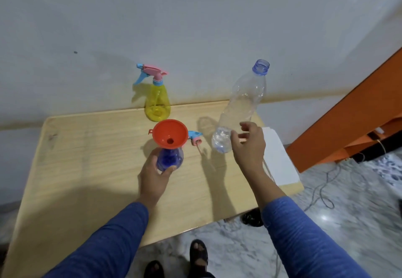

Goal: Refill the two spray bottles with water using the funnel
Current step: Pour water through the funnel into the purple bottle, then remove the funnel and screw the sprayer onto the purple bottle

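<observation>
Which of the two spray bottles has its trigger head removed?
The blue spray bottle, holding the orange funnel; the yellow spray bottle keeps its pink trigger head.

A pale grey wall (195, 16) fills the top of the view, with one small dark spot (75, 52) on it. A light wooden tabletop (87, 158) stands against the wall. Soft shadows fall across the wood. A white box (279, 160) sits at the right edge of the tabletop. An orange piece of furniture (348, 125) leans in from the right. The floor (348, 223) is grey and white like marble, and a bright spot of light shines on it. Thin cables (322, 188) lie curled on the floor.
</observation>
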The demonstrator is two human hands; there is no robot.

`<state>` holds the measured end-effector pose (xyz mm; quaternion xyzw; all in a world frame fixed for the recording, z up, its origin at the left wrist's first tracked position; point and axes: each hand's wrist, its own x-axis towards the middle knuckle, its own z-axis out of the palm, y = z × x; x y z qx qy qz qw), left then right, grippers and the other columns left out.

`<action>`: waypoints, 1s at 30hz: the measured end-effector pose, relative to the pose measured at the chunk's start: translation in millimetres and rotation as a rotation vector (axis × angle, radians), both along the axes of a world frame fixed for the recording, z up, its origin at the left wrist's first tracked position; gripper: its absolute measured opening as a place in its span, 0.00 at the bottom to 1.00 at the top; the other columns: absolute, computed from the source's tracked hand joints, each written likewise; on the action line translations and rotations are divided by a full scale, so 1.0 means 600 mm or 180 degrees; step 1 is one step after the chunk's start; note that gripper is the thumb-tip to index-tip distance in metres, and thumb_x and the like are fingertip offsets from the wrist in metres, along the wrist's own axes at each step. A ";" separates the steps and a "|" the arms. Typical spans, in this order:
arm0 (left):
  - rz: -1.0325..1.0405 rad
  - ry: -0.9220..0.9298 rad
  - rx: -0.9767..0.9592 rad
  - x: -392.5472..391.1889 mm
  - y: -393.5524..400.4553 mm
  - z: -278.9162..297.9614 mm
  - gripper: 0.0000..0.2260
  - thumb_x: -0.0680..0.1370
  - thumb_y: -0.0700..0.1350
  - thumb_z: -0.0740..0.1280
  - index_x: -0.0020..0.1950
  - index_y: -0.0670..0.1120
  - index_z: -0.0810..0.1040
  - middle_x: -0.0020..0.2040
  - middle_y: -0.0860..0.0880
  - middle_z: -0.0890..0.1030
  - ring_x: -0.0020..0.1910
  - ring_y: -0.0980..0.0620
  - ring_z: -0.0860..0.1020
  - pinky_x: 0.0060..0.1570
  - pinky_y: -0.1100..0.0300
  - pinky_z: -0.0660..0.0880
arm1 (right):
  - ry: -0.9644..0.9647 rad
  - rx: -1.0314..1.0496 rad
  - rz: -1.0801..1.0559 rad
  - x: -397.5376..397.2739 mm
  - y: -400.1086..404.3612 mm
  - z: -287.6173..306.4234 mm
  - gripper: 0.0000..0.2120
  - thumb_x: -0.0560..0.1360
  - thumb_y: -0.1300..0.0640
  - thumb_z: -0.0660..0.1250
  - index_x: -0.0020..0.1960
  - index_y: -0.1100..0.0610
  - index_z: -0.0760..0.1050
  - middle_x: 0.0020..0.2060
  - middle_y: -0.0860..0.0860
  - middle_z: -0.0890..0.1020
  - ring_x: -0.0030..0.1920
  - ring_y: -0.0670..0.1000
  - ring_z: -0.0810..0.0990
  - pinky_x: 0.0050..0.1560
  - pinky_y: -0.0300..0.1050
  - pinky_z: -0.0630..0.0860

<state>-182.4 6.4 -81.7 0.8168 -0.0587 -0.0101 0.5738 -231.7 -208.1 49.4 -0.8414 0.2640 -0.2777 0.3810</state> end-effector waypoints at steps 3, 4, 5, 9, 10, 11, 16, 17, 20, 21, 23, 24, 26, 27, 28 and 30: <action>0.0013 -0.0043 0.0044 0.002 0.001 -0.005 0.28 0.68 0.44 0.76 0.62 0.61 0.69 0.54 0.62 0.76 0.52 0.58 0.76 0.53 0.58 0.76 | -0.0022 0.0178 0.0800 0.004 0.041 0.000 0.17 0.73 0.59 0.70 0.60 0.56 0.75 0.54 0.51 0.76 0.42 0.39 0.78 0.43 0.25 0.73; -0.0001 -0.0056 0.0051 0.002 0.000 -0.005 0.28 0.68 0.44 0.75 0.63 0.60 0.69 0.54 0.62 0.76 0.52 0.58 0.76 0.52 0.60 0.75 | 0.0010 0.0275 0.1126 0.008 0.053 -0.001 0.18 0.72 0.59 0.72 0.61 0.55 0.75 0.55 0.50 0.76 0.44 0.40 0.80 0.46 0.28 0.76; -0.0014 -0.0058 0.0051 0.002 0.001 -0.005 0.28 0.68 0.44 0.75 0.63 0.60 0.69 0.55 0.61 0.76 0.52 0.57 0.76 0.51 0.61 0.75 | 0.0051 0.0341 0.1411 0.013 0.064 -0.004 0.20 0.71 0.59 0.73 0.62 0.53 0.76 0.57 0.50 0.75 0.46 0.42 0.81 0.50 0.33 0.78; -0.0023 -0.0079 0.0164 0.005 0.002 -0.005 0.29 0.67 0.45 0.76 0.64 0.59 0.68 0.56 0.60 0.76 0.52 0.56 0.76 0.52 0.61 0.74 | 0.0200 0.0290 0.1930 0.036 0.091 -0.020 0.20 0.69 0.56 0.74 0.60 0.47 0.78 0.64 0.51 0.74 0.56 0.52 0.80 0.58 0.43 0.76; -0.0017 -0.0093 0.0186 0.005 0.003 -0.004 0.29 0.67 0.45 0.76 0.64 0.59 0.68 0.55 0.60 0.76 0.52 0.56 0.76 0.52 0.62 0.74 | 0.0213 0.0215 0.1967 0.040 0.095 -0.022 0.19 0.69 0.56 0.74 0.59 0.48 0.79 0.64 0.50 0.74 0.58 0.50 0.78 0.58 0.41 0.75; -0.0014 -0.0108 0.0175 0.005 0.003 -0.005 0.29 0.67 0.45 0.76 0.64 0.59 0.68 0.55 0.60 0.76 0.51 0.56 0.77 0.51 0.62 0.73 | 0.0212 0.0123 0.1981 0.043 0.098 -0.023 0.17 0.69 0.57 0.74 0.57 0.50 0.80 0.64 0.50 0.75 0.59 0.47 0.76 0.58 0.38 0.74; -0.0025 -0.0122 0.0049 0.004 0.002 -0.004 0.29 0.67 0.44 0.75 0.63 0.60 0.68 0.54 0.60 0.77 0.51 0.56 0.77 0.51 0.60 0.75 | 0.0131 -0.0110 0.2047 0.058 0.101 -0.019 0.08 0.68 0.59 0.74 0.47 0.56 0.84 0.62 0.52 0.77 0.58 0.44 0.75 0.55 0.37 0.73; -0.0020 -0.0104 0.0039 0.004 0.003 -0.004 0.28 0.68 0.45 0.75 0.63 0.61 0.68 0.53 0.60 0.77 0.50 0.56 0.77 0.50 0.61 0.75 | 0.0148 -0.0155 0.2151 0.060 0.098 -0.019 0.09 0.67 0.58 0.75 0.48 0.57 0.83 0.63 0.52 0.77 0.59 0.45 0.74 0.56 0.35 0.72; -0.0010 -0.0072 -0.0022 0.004 0.002 -0.005 0.29 0.68 0.45 0.75 0.64 0.59 0.68 0.55 0.59 0.77 0.52 0.56 0.77 0.50 0.64 0.74 | 0.0175 -0.0456 0.2417 0.070 0.087 -0.021 0.12 0.65 0.57 0.76 0.48 0.57 0.83 0.63 0.52 0.77 0.61 0.46 0.73 0.59 0.34 0.69; -0.0009 -0.0075 -0.0043 0.005 0.002 -0.007 0.29 0.67 0.45 0.75 0.64 0.59 0.68 0.56 0.59 0.78 0.53 0.56 0.77 0.51 0.62 0.75 | 0.0158 -0.0472 0.2453 0.074 0.084 -0.022 0.11 0.65 0.57 0.76 0.47 0.58 0.83 0.62 0.53 0.78 0.60 0.46 0.74 0.58 0.35 0.70; 0.0007 -0.0076 -0.0105 0.005 0.001 -0.006 0.29 0.67 0.44 0.76 0.63 0.61 0.69 0.56 0.60 0.78 0.54 0.57 0.77 0.54 0.57 0.76 | 0.0113 -0.0442 0.2497 0.081 0.078 -0.020 0.09 0.65 0.57 0.75 0.44 0.59 0.83 0.59 0.53 0.80 0.56 0.46 0.77 0.57 0.34 0.71; 0.0032 -0.0090 -0.0129 0.005 0.001 -0.004 0.29 0.66 0.43 0.76 0.62 0.62 0.70 0.55 0.62 0.78 0.54 0.58 0.77 0.55 0.56 0.76 | 0.0075 -0.0424 0.2515 0.087 0.077 -0.017 0.08 0.66 0.58 0.75 0.43 0.60 0.83 0.57 0.53 0.81 0.55 0.45 0.78 0.56 0.33 0.71; 0.0037 -0.0096 -0.0181 0.004 -0.002 -0.001 0.31 0.66 0.41 0.77 0.62 0.64 0.70 0.56 0.67 0.75 0.56 0.60 0.76 0.59 0.56 0.75 | -0.0034 -0.0316 0.2477 0.098 0.076 -0.007 0.07 0.68 0.59 0.74 0.44 0.61 0.83 0.53 0.51 0.82 0.53 0.43 0.78 0.57 0.33 0.72; 0.0047 -0.0097 -0.0210 0.004 -0.002 -0.002 0.31 0.66 0.41 0.77 0.63 0.63 0.70 0.57 0.68 0.74 0.58 0.61 0.75 0.60 0.56 0.74 | -0.0102 -0.0219 0.2471 0.106 0.075 0.000 0.07 0.68 0.60 0.74 0.45 0.62 0.83 0.50 0.50 0.82 0.52 0.43 0.78 0.58 0.36 0.73; 0.0044 -0.0089 -0.0249 0.003 -0.002 -0.004 0.32 0.66 0.41 0.76 0.64 0.63 0.70 0.59 0.68 0.74 0.59 0.61 0.74 0.61 0.55 0.73 | -0.0155 -0.0109 0.2467 0.115 0.073 0.008 0.06 0.69 0.62 0.73 0.45 0.62 0.83 0.48 0.50 0.82 0.52 0.43 0.79 0.57 0.39 0.75; 0.0067 -0.0074 -0.0291 0.003 -0.003 -0.010 0.31 0.65 0.43 0.75 0.65 0.59 0.71 0.61 0.65 0.74 0.62 0.59 0.74 0.62 0.52 0.73 | -0.0213 0.0121 0.2442 0.137 0.068 0.024 0.06 0.69 0.63 0.73 0.46 0.60 0.83 0.47 0.49 0.82 0.51 0.45 0.80 0.57 0.42 0.76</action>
